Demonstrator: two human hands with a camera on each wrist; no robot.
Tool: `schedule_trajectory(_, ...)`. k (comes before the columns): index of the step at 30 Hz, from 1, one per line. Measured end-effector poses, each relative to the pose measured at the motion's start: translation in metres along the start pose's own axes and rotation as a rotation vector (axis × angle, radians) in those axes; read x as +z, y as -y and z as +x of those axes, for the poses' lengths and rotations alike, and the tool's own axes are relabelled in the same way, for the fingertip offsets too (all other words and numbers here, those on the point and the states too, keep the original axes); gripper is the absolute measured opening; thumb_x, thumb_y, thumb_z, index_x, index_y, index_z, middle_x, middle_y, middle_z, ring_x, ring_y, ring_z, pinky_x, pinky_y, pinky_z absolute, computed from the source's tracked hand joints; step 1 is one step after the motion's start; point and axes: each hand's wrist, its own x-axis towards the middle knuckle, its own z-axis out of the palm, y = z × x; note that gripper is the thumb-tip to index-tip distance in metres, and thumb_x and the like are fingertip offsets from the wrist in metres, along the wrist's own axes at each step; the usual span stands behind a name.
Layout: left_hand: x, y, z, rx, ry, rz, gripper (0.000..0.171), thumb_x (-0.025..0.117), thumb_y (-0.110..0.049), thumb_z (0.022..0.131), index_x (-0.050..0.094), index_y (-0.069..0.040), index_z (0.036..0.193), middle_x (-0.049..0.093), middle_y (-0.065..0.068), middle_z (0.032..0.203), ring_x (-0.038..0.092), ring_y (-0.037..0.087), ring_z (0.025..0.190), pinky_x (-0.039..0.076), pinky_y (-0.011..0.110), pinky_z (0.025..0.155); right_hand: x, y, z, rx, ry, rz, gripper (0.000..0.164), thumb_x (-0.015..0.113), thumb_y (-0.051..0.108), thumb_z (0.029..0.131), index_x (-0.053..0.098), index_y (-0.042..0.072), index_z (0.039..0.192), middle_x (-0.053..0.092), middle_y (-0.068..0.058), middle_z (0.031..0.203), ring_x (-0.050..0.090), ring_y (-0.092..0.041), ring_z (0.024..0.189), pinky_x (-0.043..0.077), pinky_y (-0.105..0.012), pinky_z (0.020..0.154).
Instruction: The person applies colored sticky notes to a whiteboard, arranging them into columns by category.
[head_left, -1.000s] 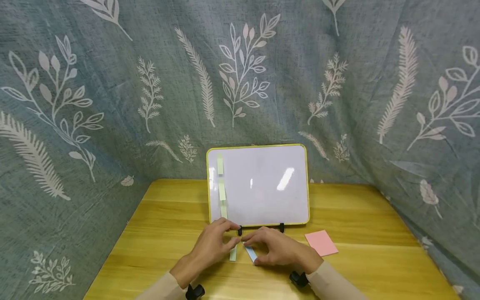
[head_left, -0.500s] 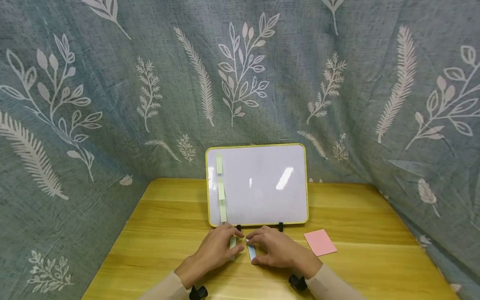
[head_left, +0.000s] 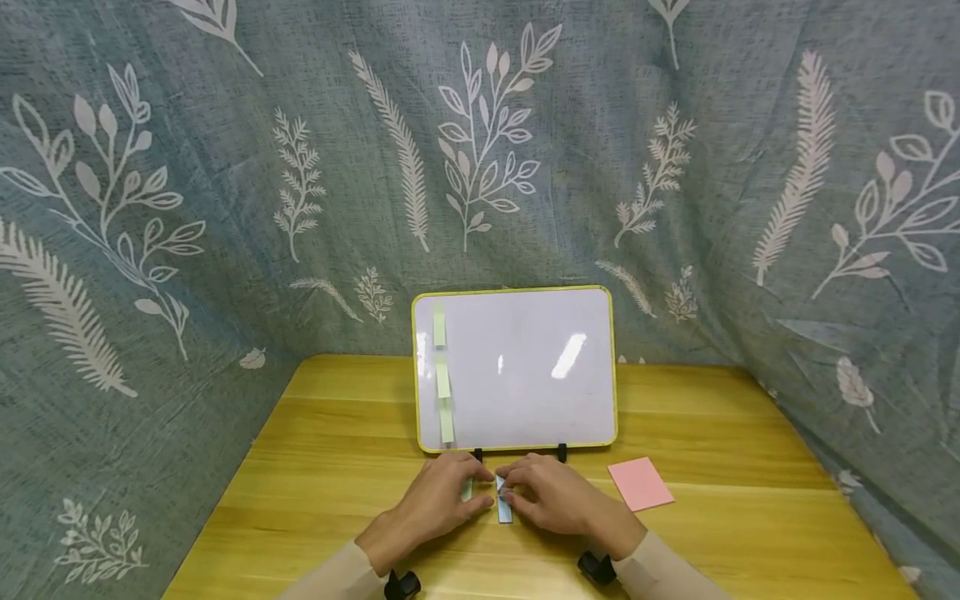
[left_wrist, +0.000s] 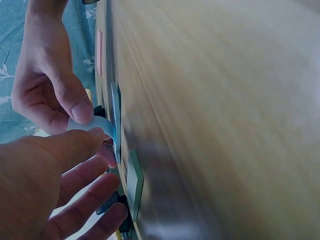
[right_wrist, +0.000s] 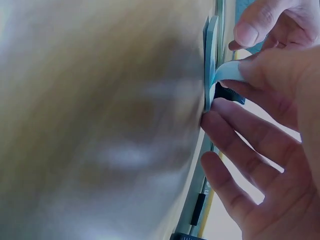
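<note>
On the table a small pad of blue sticky notes [head_left: 505, 510] lies between the two hands. My right hand [head_left: 553, 497] pinches the blue top sheet [right_wrist: 229, 73] between thumb and index finger, and that sheet bends up from the pad while its far part stays on it. Close by on the left, my left hand [head_left: 438, 494] has its thumb and fingers apart with nothing held between them. Beside it lies a pale green sticky-note pad [left_wrist: 134, 185], partly covered by the left hand in the head view.
A whiteboard [head_left: 525, 367] with a yellow frame stands behind the hands on black feet [head_left: 562, 452]. Several pale green notes [head_left: 442, 381] are stuck in a column down its left side. A pink sticky-note pad [head_left: 641, 483] lies right of my right hand on the wooden table [head_left: 360, 433].
The blue pad has turned straighter and shifted slightly. My right thumb has moved up along it, and the top sheet is now lifted. My left hand has edged to the right.
</note>
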Motion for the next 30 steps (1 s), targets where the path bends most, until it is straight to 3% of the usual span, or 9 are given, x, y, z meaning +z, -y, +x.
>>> schedule_trajectory(5, 0.002, -0.005, 0.003, 0.003, 0.0, 0.021, 0.035, 0.097, -0.041, 0.097, 0.088, -0.021, 0.124, 0.084, -0.007, 0.124, 0.072, 0.017, 0.121, 0.059, 0.048, 0.102, 0.002, -0.001, 0.002, -0.011, -0.069, 0.024, 0.011, 0.08, 0.014, 0.111, 0.09, 0.014, 0.109, 0.087, -0.006, 0.136, 0.083, -0.028, 0.126, 0.068, -0.049, 0.11)
schedule_trajectory(12, 0.004, -0.012, 0.006, 0.012, -0.001, 0.086, 0.052, 0.104, -0.049, 0.088, 0.086, -0.019, 0.127, 0.084, -0.008, 0.124, 0.072, 0.017, 0.121, 0.058, 0.046, 0.101, 0.003, -0.001, 0.002, -0.007, -0.12, 0.053, 0.005, 0.087, 0.01, 0.106, 0.09, 0.014, 0.106, 0.089, -0.006, 0.129, 0.085, -0.023, 0.117, 0.07, -0.04, 0.102)
schedule_trajectory(18, 0.006, -0.013, 0.006, 0.019, -0.004, 0.131, 0.053, 0.104, -0.051, 0.087, 0.086, -0.02, 0.127, 0.083, -0.008, 0.125, 0.073, 0.018, 0.122, 0.059, 0.046, 0.101, 0.006, -0.003, 0.002, -0.01, -0.172, 0.083, 0.007, 0.089, 0.007, 0.103, 0.089, 0.014, 0.103, 0.09, -0.005, 0.123, 0.086, -0.019, 0.111, 0.071, -0.036, 0.096)
schedule_trajectory(24, 0.006, -0.013, 0.006, 0.025, 0.023, 0.15, 0.054, 0.103, -0.053, 0.087, 0.087, -0.02, 0.126, 0.082, -0.008, 0.127, 0.073, 0.018, 0.118, 0.057, 0.041, 0.093, 0.007, -0.005, 0.003, 0.004, -0.198, 0.135, 0.007, 0.088, 0.008, 0.104, 0.088, 0.011, 0.11, 0.089, 0.0, 0.106, 0.08, -0.005, 0.097, 0.068, -0.029, 0.086)
schedule_trajectory(30, 0.004, -0.017, 0.007, 0.002, 0.037, 0.147, 0.053, 0.104, -0.053, 0.087, 0.087, -0.021, 0.127, 0.081, -0.009, 0.129, 0.072, 0.019, 0.122, 0.055, 0.04, 0.092, 0.006, -0.006, 0.006, 0.03, -0.251, 0.177, 0.011, 0.088, 0.003, 0.102, 0.088, 0.014, 0.105, 0.086, 0.004, 0.099, 0.075, 0.002, 0.089, 0.067, -0.026, 0.079)
